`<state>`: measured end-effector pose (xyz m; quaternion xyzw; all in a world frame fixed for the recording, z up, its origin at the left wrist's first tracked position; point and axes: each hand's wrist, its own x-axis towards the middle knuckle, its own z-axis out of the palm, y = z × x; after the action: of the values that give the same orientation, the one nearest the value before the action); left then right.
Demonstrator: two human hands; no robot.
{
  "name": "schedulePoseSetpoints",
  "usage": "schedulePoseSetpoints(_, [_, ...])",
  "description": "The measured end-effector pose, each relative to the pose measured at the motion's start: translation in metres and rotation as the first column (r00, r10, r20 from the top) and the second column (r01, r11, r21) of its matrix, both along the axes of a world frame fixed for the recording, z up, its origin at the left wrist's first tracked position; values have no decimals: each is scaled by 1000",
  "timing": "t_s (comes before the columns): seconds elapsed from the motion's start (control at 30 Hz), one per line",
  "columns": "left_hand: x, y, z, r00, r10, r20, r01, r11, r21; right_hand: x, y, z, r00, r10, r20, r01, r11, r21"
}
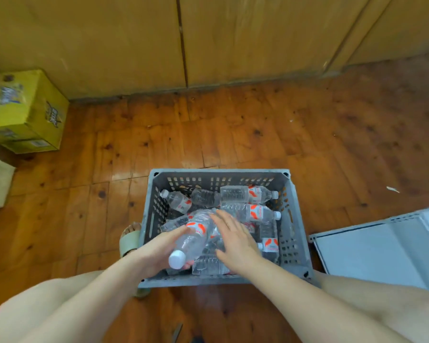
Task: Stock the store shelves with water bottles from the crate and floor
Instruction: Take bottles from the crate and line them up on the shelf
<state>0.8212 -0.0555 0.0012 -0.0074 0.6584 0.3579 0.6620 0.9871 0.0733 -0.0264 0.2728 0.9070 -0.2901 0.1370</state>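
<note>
A grey slotted plastic crate [296, 206] stands on the wooden floor in front of me, holding several clear water bottles with red-and-white labels. My left hand [156, 253] grips one water bottle [192, 237] by its lower body, white cap pointing toward me, raised above the pile. My right hand [234, 240] hovers flat, fingers straight, over the bottles beside it, holding nothing. More bottles [248, 194] lie on their sides at the crate's far end.
A yellow cardboard box [27, 112] sits at the far left against wooden cabinet doors [124, 45]. A white-grey shelf unit or lid [372, 246] lies at the right of the crate. My knees frame the bottom; a sandalled foot [130, 237] touches the crate's left side.
</note>
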Motion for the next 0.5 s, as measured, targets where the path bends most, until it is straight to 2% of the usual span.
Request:
schedulePoseSetpoints(0.1, [25,-11,61,991,-90,97,83,994,77,29,-14,22,995,13,-101,-4,996,87])
schedulePoseSetpoints(0.2, [45,-16,102,964,-246,102,230,962,147,54,-29,39,945,-109,-310,147,984,102])
schedulePoseSetpoints(0.33, [71,-20,127,911,-409,-51,411,893,181,85,-37,60,889,-214,-406,253,966,45])
schedulePoseSetpoints(0.5, [106,-18,132,893,-299,-336,359,924,132,118,-44,102,839,-354,-413,325,935,-141])
